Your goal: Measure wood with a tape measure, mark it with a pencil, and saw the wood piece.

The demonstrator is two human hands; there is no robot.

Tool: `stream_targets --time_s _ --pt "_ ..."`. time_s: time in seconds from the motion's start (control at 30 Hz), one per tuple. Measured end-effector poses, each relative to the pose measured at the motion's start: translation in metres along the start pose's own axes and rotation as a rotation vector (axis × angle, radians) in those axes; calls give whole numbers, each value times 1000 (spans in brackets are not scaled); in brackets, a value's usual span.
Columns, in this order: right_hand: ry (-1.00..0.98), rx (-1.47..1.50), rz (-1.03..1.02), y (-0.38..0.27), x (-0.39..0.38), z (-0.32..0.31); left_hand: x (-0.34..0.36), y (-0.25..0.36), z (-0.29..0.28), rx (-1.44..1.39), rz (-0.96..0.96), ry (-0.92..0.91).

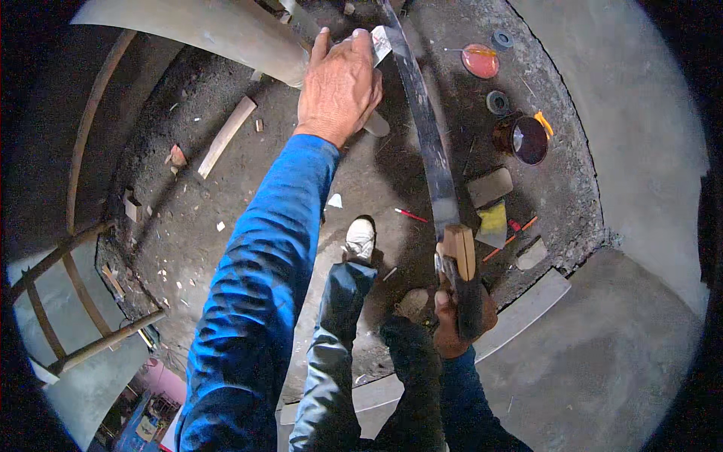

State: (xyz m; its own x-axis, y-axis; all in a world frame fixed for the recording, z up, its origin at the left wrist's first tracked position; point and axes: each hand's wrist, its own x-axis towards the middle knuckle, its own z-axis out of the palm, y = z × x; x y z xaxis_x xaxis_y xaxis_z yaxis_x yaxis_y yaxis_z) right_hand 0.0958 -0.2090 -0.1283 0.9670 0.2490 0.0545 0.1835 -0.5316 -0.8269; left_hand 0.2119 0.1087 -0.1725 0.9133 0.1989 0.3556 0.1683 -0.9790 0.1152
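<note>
My left hand (337, 90) is at the top middle, fingers curled over the end of a long pale panel (196, 34) and a small white printed piece (381, 44). The underside of that grip is hidden. A long dark saw blade (422, 113) runs from the top down past the white piece, close to my fingertips. Its wooden handle (459, 252) is at the lower right, with my right hand (452, 328) closed around it.
Dirt floor (248, 196) holds wood offcuts (226, 135), a pink lid (480, 60), grey rings (497, 102), a dark container (527, 139), blocks (489, 186) and a red pen (412, 215). Concrete edging (625, 90) curves along the right; a wooden frame (83, 301) stands lower left.
</note>
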Motion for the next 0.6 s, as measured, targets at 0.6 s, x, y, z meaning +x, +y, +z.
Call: stream_targets --time_s 0.6 --pt "-6 -494 56 -14 -37 2 3 0 -4 -78 -71 -60"
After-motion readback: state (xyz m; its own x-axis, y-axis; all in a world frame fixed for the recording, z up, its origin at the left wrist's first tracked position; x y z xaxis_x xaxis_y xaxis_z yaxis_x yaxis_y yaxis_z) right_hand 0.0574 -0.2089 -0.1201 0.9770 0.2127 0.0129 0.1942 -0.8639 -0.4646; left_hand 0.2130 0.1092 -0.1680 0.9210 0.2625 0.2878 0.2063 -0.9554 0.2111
